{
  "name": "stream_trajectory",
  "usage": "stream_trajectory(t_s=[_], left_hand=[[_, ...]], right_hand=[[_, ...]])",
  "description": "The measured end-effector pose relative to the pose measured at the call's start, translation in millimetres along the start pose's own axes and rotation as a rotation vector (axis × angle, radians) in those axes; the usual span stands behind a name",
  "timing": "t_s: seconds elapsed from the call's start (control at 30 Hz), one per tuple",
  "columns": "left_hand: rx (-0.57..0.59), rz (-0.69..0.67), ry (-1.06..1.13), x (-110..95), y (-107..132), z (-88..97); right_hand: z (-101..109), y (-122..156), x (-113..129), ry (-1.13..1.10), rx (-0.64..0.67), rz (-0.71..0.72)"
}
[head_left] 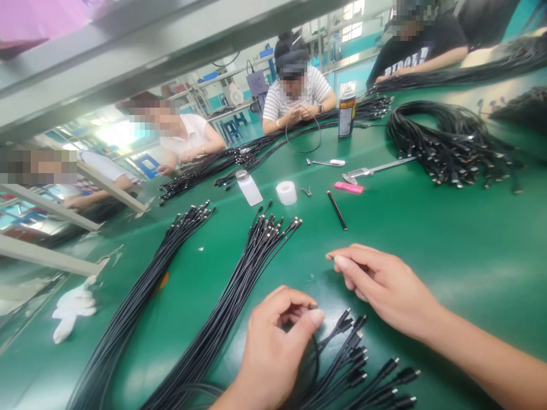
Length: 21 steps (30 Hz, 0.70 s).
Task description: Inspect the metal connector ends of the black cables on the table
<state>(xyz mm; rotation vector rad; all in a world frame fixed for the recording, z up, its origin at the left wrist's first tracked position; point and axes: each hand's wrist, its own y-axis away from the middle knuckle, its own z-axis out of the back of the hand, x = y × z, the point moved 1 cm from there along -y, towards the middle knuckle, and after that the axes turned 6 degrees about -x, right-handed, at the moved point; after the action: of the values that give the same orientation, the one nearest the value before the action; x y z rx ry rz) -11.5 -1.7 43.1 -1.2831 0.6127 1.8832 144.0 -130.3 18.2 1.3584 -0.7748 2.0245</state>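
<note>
My left hand (273, 347) is curled near the bottom centre, thumb and fingers pinched on the plug end of a black cable (313, 306). My right hand (380, 285) hovers just right of it over the green table (448, 245), fingers loosely bent together, thumb and forefinger pinched on something too small to make out. Below both hands lies a fan of black cables with plug ends (363, 370). A long bundle of black cables (239, 285) runs diagonally to the left of my left hand.
A second cable bundle (145, 296) lies further left, a white cloth (72, 310) beyond it. Mid-table: white bottle (249, 188), tape roll (286, 193), black pen (337, 210), pink item (348, 187), caliper (376, 168), spray can (346, 113). Cable heap (448, 142) at right. Several people sit along the far edge.
</note>
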Motion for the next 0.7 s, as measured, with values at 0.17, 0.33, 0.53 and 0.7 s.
stream_trajectory(t_s=[0.17, 0.33, 0.53, 0.7], left_hand=[[0.01, 0.006, 0.057, 6, -4, 3.6], [0.163, -0.142, -0.315, 26, -1, -3.8], [0.652, -0.32, -0.227, 32, 12, -13.9], [-0.051, -0.246, -0.762, 33, -26, 32.1]], right_hand=[[2, -10, -9, -0.111, -0.045, -0.086], [10, -13, -16, -0.202, -0.172, 0.004], [-1, -17, -38, -0.225, -0.091, -0.076], [-21, -20, -50, -0.203, 0.076, -0.175]])
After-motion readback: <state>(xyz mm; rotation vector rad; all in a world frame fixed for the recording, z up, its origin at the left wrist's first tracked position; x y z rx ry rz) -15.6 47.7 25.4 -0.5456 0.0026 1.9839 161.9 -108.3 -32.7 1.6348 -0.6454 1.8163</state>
